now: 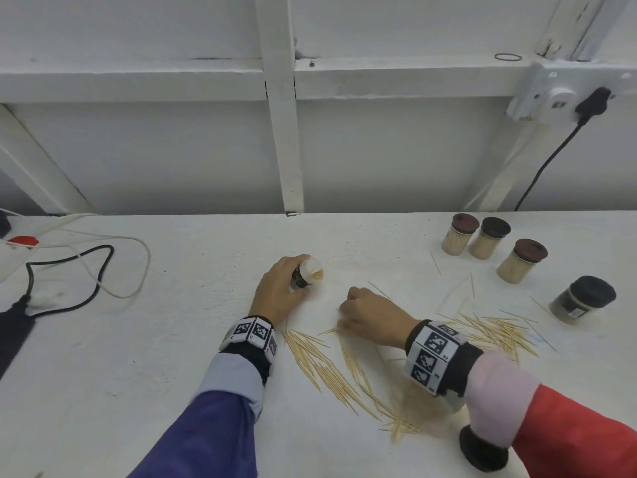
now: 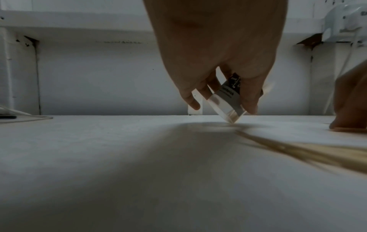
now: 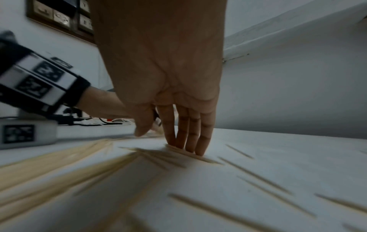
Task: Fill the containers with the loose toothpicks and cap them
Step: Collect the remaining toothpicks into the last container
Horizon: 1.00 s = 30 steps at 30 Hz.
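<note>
Left hand [image 1: 277, 288] grips an open clear container [image 1: 306, 273], tilted, mouth facing roughly 2 o'clock, a few toothpicks visible inside; in the left wrist view the fingers [image 2: 191, 100] and thumb wrap the labelled container [image 2: 226, 100], whose bottom corner touches the white tabletop [image 1: 193, 305]. Right hand [image 1: 370, 317] sits just at 4 o'clock of the container, not touching it, palm down, fingers straight and close together; in the right wrist view the fingertips [image 3: 190, 146] press on a few toothpicks lying flat on the tabletop, thumb [image 3: 142, 125] off to the side, nothing gripped. Loose toothpicks [image 1: 324, 363] are scattered on the tabletop at 6 o'clock of both hands, running under and between the wrists, with a second spread [image 1: 496, 329] at 3 o'clock of the right hand. Four capped containers stand at 1 to 2 o'clock of the right hand, well apart from it: three filled with pale toothpicks [image 1: 460, 238] [image 1: 489, 238] [image 1: 521, 260], and a black-lidded one [image 1: 582, 300] nearer, contents look dark. A dark cap [image 1: 482, 450] lies by the right sleeve [image 1: 568, 432] at 5 o'clock. Cables [image 1: 103, 267] lie at 9 o'clock on the far left of the tabletop.
</note>
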Each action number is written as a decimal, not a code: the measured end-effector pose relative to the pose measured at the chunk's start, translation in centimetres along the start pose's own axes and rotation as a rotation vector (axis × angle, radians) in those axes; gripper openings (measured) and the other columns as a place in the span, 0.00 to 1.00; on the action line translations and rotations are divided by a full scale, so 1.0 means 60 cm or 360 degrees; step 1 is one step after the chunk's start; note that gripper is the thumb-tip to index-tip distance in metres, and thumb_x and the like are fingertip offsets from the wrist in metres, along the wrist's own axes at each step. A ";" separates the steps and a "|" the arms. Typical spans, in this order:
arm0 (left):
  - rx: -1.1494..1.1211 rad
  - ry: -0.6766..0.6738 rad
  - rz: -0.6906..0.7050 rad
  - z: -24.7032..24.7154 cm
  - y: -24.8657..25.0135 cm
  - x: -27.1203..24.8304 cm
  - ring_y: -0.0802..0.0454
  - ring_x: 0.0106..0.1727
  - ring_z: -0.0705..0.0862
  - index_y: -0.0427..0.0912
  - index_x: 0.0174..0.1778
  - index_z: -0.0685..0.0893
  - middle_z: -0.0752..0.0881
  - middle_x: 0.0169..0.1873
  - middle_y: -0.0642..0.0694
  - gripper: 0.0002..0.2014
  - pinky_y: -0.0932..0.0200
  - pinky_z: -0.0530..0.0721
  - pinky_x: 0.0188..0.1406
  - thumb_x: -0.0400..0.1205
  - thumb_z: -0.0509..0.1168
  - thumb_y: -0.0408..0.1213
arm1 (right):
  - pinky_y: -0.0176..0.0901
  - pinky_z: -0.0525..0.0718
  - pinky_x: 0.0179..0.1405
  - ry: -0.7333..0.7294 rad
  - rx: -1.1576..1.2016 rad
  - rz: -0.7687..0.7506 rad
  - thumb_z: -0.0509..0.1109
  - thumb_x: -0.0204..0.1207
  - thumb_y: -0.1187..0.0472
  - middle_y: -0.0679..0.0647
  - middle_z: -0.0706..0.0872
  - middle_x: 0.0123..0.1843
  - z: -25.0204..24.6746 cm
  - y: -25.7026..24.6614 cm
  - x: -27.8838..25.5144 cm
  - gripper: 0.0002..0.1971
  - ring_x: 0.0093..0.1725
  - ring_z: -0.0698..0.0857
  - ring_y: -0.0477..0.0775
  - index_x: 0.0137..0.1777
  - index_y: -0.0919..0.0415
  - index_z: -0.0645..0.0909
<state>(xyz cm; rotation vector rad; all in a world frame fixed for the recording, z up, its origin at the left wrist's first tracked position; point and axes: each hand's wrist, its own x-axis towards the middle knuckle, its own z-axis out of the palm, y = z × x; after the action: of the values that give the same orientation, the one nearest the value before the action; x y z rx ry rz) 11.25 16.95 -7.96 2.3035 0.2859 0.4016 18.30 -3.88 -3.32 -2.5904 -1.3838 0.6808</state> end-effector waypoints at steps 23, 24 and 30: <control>-0.0063 -0.0027 -0.0034 -0.006 -0.003 0.001 0.61 0.61 0.76 0.48 0.72 0.78 0.78 0.61 0.58 0.29 0.77 0.67 0.55 0.74 0.73 0.28 | 0.42 0.75 0.45 0.0057 -0.0035 -0.0028 0.72 0.76 0.61 0.53 0.82 0.58 0.032 -0.040 -0.048 0.16 0.55 0.82 0.57 0.63 0.59 0.84; -0.0065 -0.0024 -0.0040 -0.006 -0.003 0.001 0.60 0.61 0.76 0.48 0.72 0.78 0.78 0.61 0.58 0.29 0.74 0.68 0.56 0.74 0.73 0.28 | 0.43 0.76 0.46 0.0040 -0.0038 -0.0031 0.74 0.75 0.60 0.53 0.82 0.58 0.031 -0.040 -0.050 0.17 0.56 0.82 0.57 0.64 0.58 0.84; -0.0095 -0.0027 -0.0053 -0.006 -0.002 0.000 0.59 0.62 0.77 0.50 0.71 0.78 0.80 0.62 0.55 0.29 0.65 0.70 0.60 0.74 0.73 0.28 | 0.45 0.84 0.47 0.0117 0.0025 -0.0055 0.66 0.74 0.72 0.55 0.88 0.51 0.026 -0.032 -0.049 0.14 0.49 0.86 0.57 0.53 0.59 0.89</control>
<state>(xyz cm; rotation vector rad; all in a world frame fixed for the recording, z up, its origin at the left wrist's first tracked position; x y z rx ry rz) 11.08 17.26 -7.80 2.2398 0.2997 0.3687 14.79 -5.32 -3.14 -2.5460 -1.3924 0.5834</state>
